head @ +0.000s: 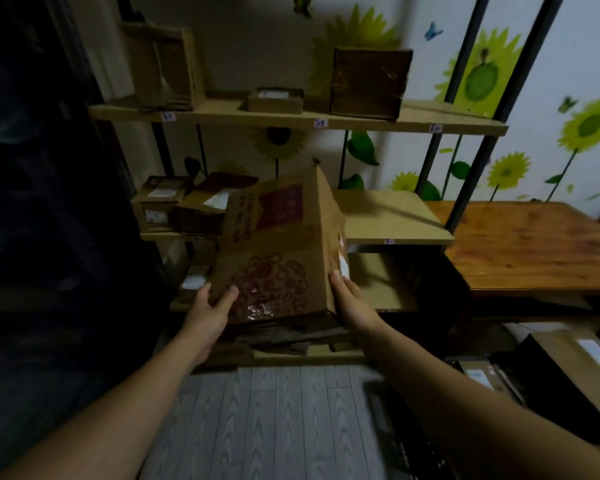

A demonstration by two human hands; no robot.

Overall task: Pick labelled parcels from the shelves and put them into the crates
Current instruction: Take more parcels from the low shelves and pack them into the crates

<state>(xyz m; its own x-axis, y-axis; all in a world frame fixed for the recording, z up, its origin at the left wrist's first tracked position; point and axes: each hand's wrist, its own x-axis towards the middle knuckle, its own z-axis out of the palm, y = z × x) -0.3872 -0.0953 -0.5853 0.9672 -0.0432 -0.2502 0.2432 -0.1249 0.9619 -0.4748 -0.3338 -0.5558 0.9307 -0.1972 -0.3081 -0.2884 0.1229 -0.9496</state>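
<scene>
A big cardboard parcel (281,244) with red print is tilted in front of the middle shelf (395,220), held between both hands. My left hand (210,308) grips its lower left corner, thumb on the front face. My right hand (349,294) holds the lower right edge beside a white label. A dark crate (520,382) at the lower right holds labelled parcels (582,362).
The top shelf (291,114) carries three boxes (369,83). Smaller labelled parcels (184,202) sit at the left of the middle shelf. A wooden table (534,244) stands to the right. Flattened cardboard (291,337) lies under the shelves. A dark mass fills the left side.
</scene>
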